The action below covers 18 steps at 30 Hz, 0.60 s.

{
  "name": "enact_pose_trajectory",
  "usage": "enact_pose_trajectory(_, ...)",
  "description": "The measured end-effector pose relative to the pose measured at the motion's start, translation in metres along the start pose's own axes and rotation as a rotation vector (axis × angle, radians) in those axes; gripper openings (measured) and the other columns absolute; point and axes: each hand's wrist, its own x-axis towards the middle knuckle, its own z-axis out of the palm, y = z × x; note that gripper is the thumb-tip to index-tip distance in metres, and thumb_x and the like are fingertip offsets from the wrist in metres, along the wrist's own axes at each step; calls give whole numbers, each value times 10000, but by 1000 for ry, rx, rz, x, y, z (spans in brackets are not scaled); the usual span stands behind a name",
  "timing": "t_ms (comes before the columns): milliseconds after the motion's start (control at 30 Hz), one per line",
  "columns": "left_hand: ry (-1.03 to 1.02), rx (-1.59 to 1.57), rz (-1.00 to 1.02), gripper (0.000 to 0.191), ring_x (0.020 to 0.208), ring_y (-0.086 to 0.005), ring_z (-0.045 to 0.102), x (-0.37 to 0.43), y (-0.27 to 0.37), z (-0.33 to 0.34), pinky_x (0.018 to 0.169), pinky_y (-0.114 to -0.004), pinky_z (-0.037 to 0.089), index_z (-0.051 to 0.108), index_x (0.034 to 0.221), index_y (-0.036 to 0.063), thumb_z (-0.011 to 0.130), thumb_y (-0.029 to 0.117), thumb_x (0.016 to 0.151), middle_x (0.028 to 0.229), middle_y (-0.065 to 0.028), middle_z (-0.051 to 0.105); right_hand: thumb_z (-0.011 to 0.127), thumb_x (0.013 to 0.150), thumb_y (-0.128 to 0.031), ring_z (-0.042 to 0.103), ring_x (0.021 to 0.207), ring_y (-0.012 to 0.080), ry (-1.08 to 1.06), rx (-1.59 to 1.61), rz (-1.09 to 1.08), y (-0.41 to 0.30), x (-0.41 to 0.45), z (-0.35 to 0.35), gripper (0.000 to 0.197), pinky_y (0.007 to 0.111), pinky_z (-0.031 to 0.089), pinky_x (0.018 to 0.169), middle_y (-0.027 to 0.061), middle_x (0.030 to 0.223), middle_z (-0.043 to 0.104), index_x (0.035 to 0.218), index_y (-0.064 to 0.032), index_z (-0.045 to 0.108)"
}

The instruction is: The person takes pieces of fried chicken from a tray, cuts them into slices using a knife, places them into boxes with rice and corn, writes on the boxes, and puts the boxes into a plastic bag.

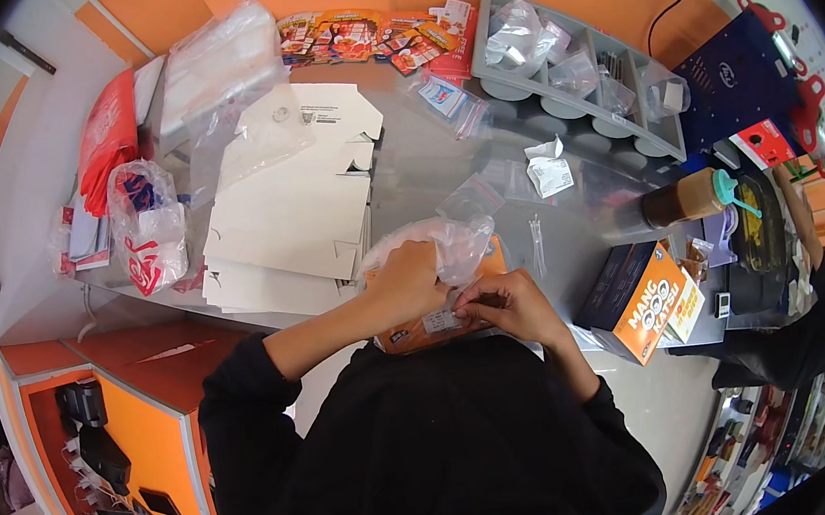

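Note:
In front of my body, an orange cardboard box (407, 335) stands inside a clear plastic bag (465, 246) at the table's near edge. A white slip with printing (440, 321) shows on its near side. My left hand (406, 279) is closed over the bag's gathered plastic, its fingers mostly hidden behind the knuckles. From the right, my right hand (509, 303) pinches at the gathered part close to the left fingers; what exactly lies between its fingertips is too small to tell. Thin white cable ties (536, 246) lie just beyond the right hand.
Flat white cardboard sheets (287, 210) are stacked left on the metal table (421, 158). A grey divided bin (582, 77) stands at the back. Right are an orange and dark blue box (632, 302) and a sauce bottle (682, 200). Another person's dark sleeve (805, 333) shows far right.

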Motion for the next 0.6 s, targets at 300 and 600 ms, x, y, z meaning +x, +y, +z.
enact_pose_trajectory(300,170,-47,162,124,679,-344,610,4,-17,13,613,-417,478,634,781,33,631,102,678,715,-185,625,661,811,-53,669,677,147,238,-268,-22,7,2,18,95,258,547,635,78,766,684,819,39,640)
enact_pose_trajectory(600,75,-154,-5,257,775,-277,620,0,-18,5,703,-354,488,621,917,23,656,116,680,833,-142,637,674,773,-62,677,725,163,357,-250,-126,-3,4,38,146,283,537,651,108,792,669,829,22,568)
